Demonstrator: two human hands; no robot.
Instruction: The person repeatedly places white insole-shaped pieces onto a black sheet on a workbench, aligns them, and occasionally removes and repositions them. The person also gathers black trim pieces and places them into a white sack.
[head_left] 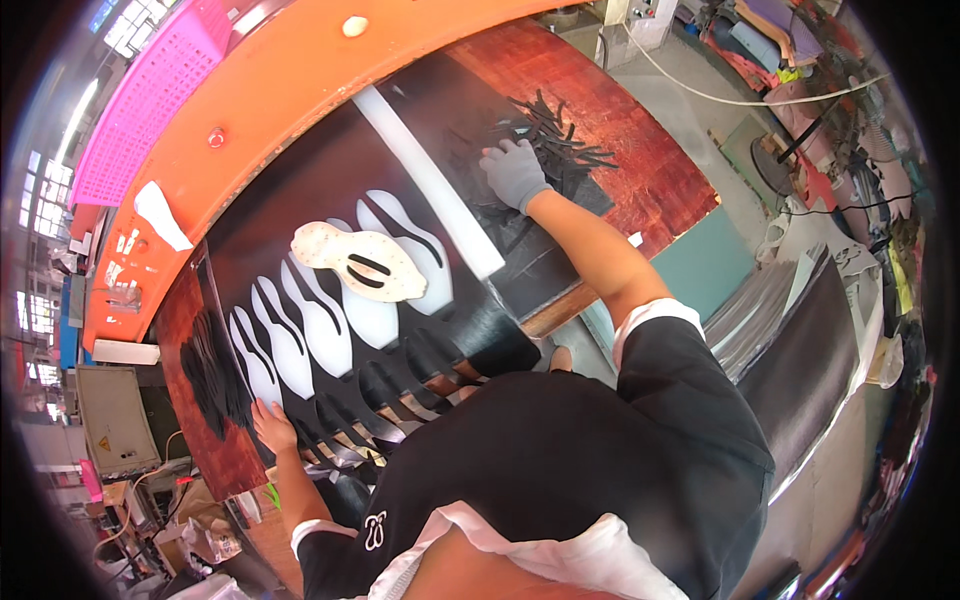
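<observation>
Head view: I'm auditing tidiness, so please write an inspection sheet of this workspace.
Surface: red-brown wooden tabletop, partly under black sheet material.
Work pieces: flat white sole-shaped pieces in a row; cream dotted sole-shaped piece across some.
Clutter: loose thin black strips heaped right; another black heap left.
Hands: grey-gloved right hand at the strips, grip unclear; bare left hand by the leftmost white piece, fingers extended.
Cables: thin white cable, upper right.
Surroundings: orange machine beam, pink perforated plastic basket.

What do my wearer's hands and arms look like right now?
The right hand wears a grey glove ending around the wrist; the left hand is ungloved. The forearms are uncovered, below short black sleeves with white cuffs.
</observation>
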